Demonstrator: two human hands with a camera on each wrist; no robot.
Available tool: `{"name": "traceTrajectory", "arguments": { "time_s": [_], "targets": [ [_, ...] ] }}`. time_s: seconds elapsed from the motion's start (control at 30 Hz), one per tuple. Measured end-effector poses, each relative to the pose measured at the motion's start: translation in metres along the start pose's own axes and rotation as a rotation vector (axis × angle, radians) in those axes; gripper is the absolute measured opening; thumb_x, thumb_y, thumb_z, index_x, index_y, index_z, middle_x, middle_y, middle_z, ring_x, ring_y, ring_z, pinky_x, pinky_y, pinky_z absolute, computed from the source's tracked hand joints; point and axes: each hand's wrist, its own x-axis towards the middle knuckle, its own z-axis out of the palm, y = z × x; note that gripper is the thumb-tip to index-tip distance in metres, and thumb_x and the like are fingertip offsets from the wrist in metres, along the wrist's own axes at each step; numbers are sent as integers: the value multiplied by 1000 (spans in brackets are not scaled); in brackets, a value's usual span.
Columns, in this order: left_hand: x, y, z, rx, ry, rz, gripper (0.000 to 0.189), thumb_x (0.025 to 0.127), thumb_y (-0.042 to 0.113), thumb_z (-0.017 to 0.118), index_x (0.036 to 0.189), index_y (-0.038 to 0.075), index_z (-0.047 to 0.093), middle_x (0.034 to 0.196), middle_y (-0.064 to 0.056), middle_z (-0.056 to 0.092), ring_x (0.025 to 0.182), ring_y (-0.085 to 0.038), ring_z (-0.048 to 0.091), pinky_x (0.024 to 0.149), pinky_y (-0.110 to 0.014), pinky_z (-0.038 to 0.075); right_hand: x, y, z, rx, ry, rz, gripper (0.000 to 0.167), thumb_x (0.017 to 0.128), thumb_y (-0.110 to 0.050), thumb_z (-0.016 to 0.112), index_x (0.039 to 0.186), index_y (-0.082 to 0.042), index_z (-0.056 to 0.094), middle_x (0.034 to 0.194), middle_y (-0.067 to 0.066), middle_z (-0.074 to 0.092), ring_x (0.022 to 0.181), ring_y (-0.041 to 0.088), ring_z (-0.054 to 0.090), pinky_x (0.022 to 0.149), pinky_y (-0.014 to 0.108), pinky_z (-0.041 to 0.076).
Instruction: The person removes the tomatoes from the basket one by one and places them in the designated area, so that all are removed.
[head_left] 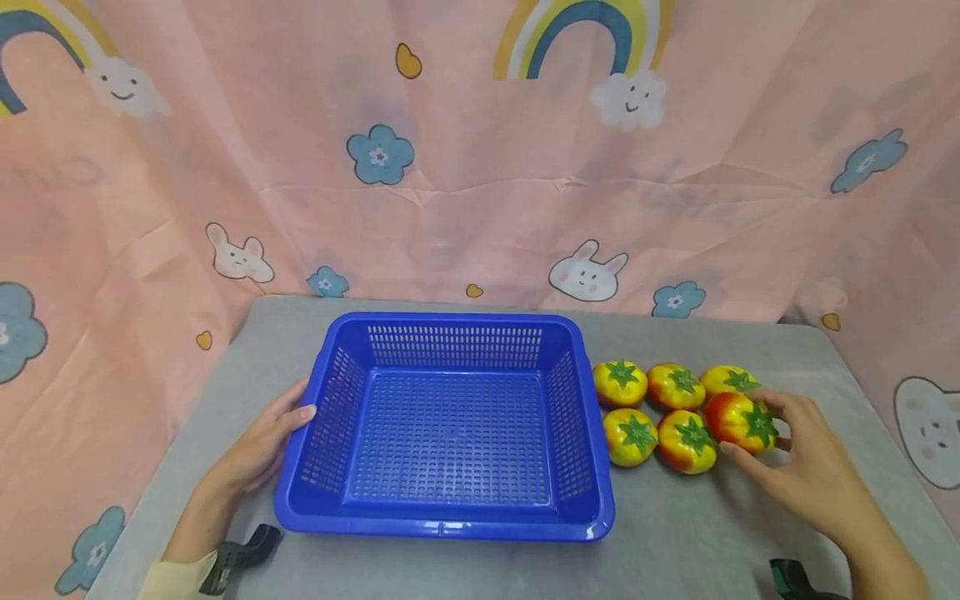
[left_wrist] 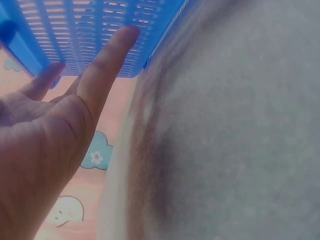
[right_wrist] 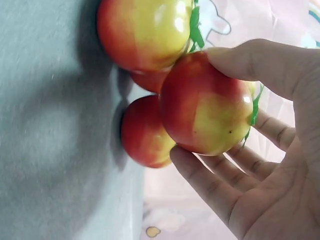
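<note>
My left hand (head_left: pixel 258 443) holds the left side of a blue plastic basket (head_left: pixel 444 531), thumb on its rim. In the left wrist view, the fingers (left_wrist: pixel 100 75) of that hand rest along the basket's slotted outer wall (left_wrist: pixel 95 30). On the right, my right hand (head_left: pixel 813 467) grips a red-and-yellow tomato (head_left: pixel 738 421) with a green star-shaped top. The right wrist view shows this tomato (right_wrist: pixel 207 107) between thumb and fingers, off the table. Several similar tomatoes (head_left: pixel 686 442) lie in two rows beside the basket's right wall. Nothing lies inside the basket.
A grey table (head_left: pixel 675 533) carries everything. Behind it hangs a pink curtain (head_left: pixel 465 225) printed with rainbows, rabbits and flowers. A dark strap (head_left: pixel 240 560) sits at my left wrist, and another dark piece (head_left: pixel 798 581) shows near the right wrist.
</note>
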Motion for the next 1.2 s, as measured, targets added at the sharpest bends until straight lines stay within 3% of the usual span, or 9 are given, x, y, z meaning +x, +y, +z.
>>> {"name": "traceTrajectory", "arguments": {
  "time_s": [0.03, 0.1, 0.27, 0.37, 0.5, 1.0, 1.2],
  "targets": [
    [0, 0, 0, -3, -4, 2, 57, 113, 9, 31, 168, 7, 16, 140, 6, 66, 121, -16, 71, 97, -36, 63, 0, 2, 0, -3, -5, 2, 81, 79, -13, 93, 143, 5, 46, 137, 35, 45, 115, 52, 47, 72, 57, 58],
    [0, 0, 0, -9, -8, 5, 56, 113, 9, 31, 168, 8, 17, 140, 5, 66, 121, -17, 71, 97, -36, 63, -1, 5, -1, -10, -13, 3, 81, 79, -14, 93, 142, 5, 46, 136, 35, 45, 114, 51, 47, 71, 43, 59],
    [-1, 0, 0, -9, -8, 3, 56, 113, 9, 31, 167, 8, 17, 140, 5, 66, 121, -16, 71, 96, -36, 63, 0, 12, -1, -33, -29, 3, 80, 79, -15, 93, 142, 7, 47, 134, 36, 47, 112, 51, 49, 71, 38, 56],
    [-1, -1, -1, -8, -9, 2, 57, 113, 9, 31, 168, 8, 15, 140, 6, 66, 121, -16, 71, 96, -36, 63, 0, 14, 0, -43, -53, 12, 80, 80, -15, 92, 142, 8, 47, 135, 38, 46, 113, 53, 49, 77, 62, 54],
    [-2, -1, -2, -9, -11, 3, 57, 113, 9, 30, 168, 8, 14, 140, 5, 66, 120, -16, 71, 95, -37, 63, 0, 18, 0, -44, -80, 12, 80, 80, -17, 93, 140, 10, 49, 135, 40, 48, 113, 55, 50, 81, 71, 52],
    [-1, 1, -3, 0, -6, -9, 64, 113, 10, 31, 167, -2, -1, 141, 8, 65, 121, -16, 71, 96, -37, 63, 4, 26, 4, -24, -202, 79, 83, 85, -26, 90, 143, 13, 45, 137, 43, 45, 118, 58, 48, 87, 71, 57],
    [0, 0, -2, 0, -8, -12, 65, 113, 10, 31, 167, -4, -3, 140, 8, 65, 121, -16, 71, 96, -37, 63, 1, 29, 2, -40, -197, 55, 88, 84, -34, 91, 145, 10, 45, 137, 43, 47, 113, 60, 56, 86, 72, 55]
  ]
}}
